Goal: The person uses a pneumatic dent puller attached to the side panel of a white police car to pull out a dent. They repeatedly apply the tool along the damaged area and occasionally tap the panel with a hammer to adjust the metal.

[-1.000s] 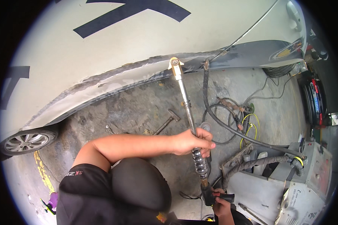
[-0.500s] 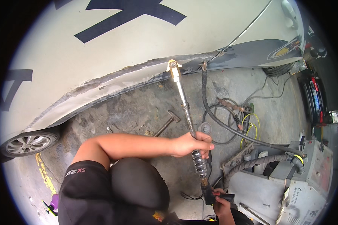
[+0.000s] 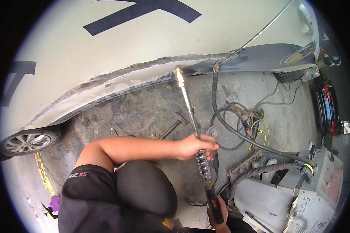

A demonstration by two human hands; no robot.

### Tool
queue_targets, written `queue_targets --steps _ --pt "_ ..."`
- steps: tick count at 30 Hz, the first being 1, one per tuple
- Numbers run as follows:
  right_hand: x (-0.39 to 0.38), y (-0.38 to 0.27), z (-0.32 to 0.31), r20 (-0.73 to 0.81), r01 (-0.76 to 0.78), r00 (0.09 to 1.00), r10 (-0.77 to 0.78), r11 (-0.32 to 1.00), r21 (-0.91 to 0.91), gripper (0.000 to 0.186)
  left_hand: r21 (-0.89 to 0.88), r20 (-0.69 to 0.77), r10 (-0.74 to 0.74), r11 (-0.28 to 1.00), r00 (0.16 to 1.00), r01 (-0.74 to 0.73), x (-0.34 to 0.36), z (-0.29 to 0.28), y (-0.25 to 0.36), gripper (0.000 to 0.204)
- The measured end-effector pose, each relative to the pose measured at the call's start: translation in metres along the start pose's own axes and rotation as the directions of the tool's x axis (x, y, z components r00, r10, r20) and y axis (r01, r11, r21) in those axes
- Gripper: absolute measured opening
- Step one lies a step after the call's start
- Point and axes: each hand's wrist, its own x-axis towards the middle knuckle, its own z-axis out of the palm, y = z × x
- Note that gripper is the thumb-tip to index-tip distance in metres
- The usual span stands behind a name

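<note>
White car [image 3: 151, 42], scraped along its lower side, across the top; grey machine [image 3: 256, 194] at lower right. Long metal rod tool [image 3: 195, 126] between, tip before the car's lower edge, contact unclear; hammer [image 3: 178, 123] on the floor [image 3: 136, 116]. Left hand [image 3: 194, 147] closed round the rod above its spring [image 3: 203, 165], right hand [image 3: 224, 213] wrapped about its black handle [image 3: 214, 206].

Hammer [image 3: 174, 126] lying on the stained concrete floor [image 3: 140, 110], grinder [image 3: 212, 133] just right of the hammer, yellow cord [image 3: 268, 128] looped farther right, dark car [image 3: 326, 106] with red tail lights well right, worn yellow stripe [image 3: 45, 173] and purple container [image 3: 55, 203] left of the hammer.
</note>
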Motion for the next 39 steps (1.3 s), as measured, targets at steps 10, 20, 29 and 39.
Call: queue_targets --steps 10,20,29,39 --pt "0.008 -0.003 0.001 -0.010 0.138 0.989 -0.146 0.954 -0.266 0.058 0.056 0.054 -0.002 0.998 0.999 -0.001 0.009 0.005 0.008 0.033" --pt "0.008 -0.008 0.009 -0.058 0.138 0.985 -0.161 0.949 -0.284 0.034 0.022 0.033 -0.032 0.999 0.999 0.032 0.016 0.008 0.013 0.030" --pt "0.005 -0.003 0.009 -0.008 0.172 0.982 -0.187 0.923 -0.344 0.028 0.047 0.071 -0.028 0.999 0.997 0.025 0.013 0.006 0.014 0.034" --pt "0.006 -0.003 0.008 -0.002 0.183 0.981 -0.194 0.926 -0.331 0.033 0.023 0.064 -0.023 0.999 0.998 0.022 0.013 0.003 0.009 0.035"
